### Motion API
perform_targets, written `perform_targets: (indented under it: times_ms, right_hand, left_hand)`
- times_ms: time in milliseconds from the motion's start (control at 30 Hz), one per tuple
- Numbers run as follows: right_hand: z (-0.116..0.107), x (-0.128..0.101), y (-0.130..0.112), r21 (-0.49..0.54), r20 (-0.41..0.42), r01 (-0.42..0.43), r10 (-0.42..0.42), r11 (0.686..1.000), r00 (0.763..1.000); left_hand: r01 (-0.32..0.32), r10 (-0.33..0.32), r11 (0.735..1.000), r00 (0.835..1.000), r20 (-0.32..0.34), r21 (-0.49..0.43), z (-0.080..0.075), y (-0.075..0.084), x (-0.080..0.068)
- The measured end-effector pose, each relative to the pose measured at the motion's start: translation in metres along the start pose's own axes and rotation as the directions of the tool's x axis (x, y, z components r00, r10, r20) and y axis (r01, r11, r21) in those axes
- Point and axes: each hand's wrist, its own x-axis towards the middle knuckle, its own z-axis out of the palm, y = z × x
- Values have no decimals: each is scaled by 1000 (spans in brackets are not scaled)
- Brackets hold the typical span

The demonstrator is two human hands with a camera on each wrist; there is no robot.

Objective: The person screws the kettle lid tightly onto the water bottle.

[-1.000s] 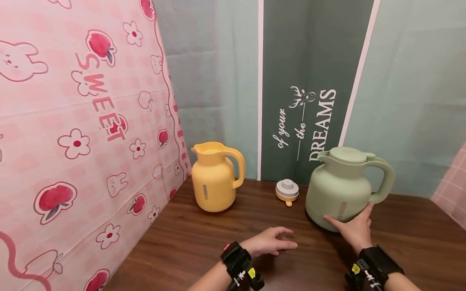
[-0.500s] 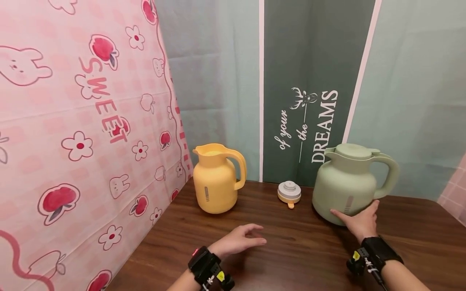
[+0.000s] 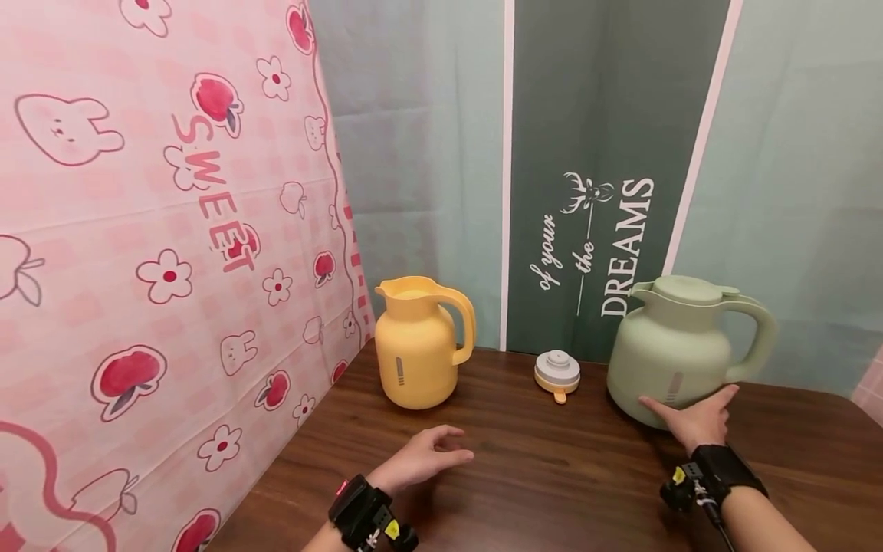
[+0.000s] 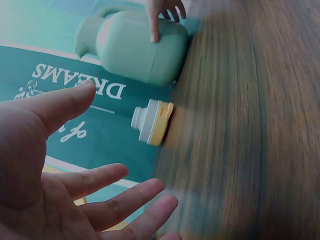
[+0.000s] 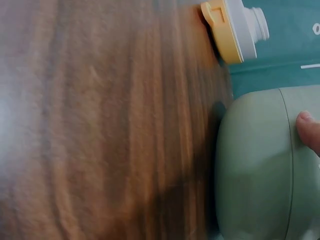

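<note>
My right hand [image 3: 698, 422] presses against the lower front of a sage-green jug [image 3: 672, 349]. Its thumb [image 5: 309, 129] lies along the jug's side, and the other fingers spread towards the foot of the handle. The jug stands upright, lid on top. Over the table at the left, my left hand [image 3: 422, 458] is held with thumb and fingers apart, holding nothing. Behind it stands a yellow jug [image 3: 417, 356], its handle to the right. Between the jugs sits a loose grey-and-yellow lid [image 3: 557, 372], grey part up, with a small yellow tab at the front.
The dark wooden table [image 3: 524, 475] ends at a green wall cloth [image 3: 441, 184] with printed lettering close behind the jugs. A pink patterned cloth [image 3: 193, 307] runs along the left side. Black straps with small cameras sit on both wrists.
The green jug has slid slightly back and to the right with my right hand against it. My left hand has drawn away to the left. The view has shifted a little.
</note>
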Motion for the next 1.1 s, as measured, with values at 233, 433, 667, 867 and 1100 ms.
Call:
perform_targets:
  times_ms: [233, 433, 667, 867, 1100]
  right_hand:
    - [-5, 5, -1, 9, -12, -14, 14, 1000, 1000]
    - [-3, 6, 1, 5, -17, -22, 23, 1000, 1000]
    - [16, -20, -15, 34, 50, 75, -76, 997, 996]
    - [30, -48, -38, 54, 164, 125, -133, 991, 977]
    - [60, -60, -62, 53, 310, 266, -269, 962, 912]
  left_hand:
    - [14, -13, 1000, 999, -30, 26, -7, -10, -11]
    - [36, -34, 999, 999, -38, 41, -18, -18, -17]
    - [48, -13, 994, 941, -338, 96, -36, -27, -20]
    - [94, 9, 983, 835, -550, 159, -62, -40, -3]
    - [66, 38, 986, 803, -594, 152, -82, -54, 19]
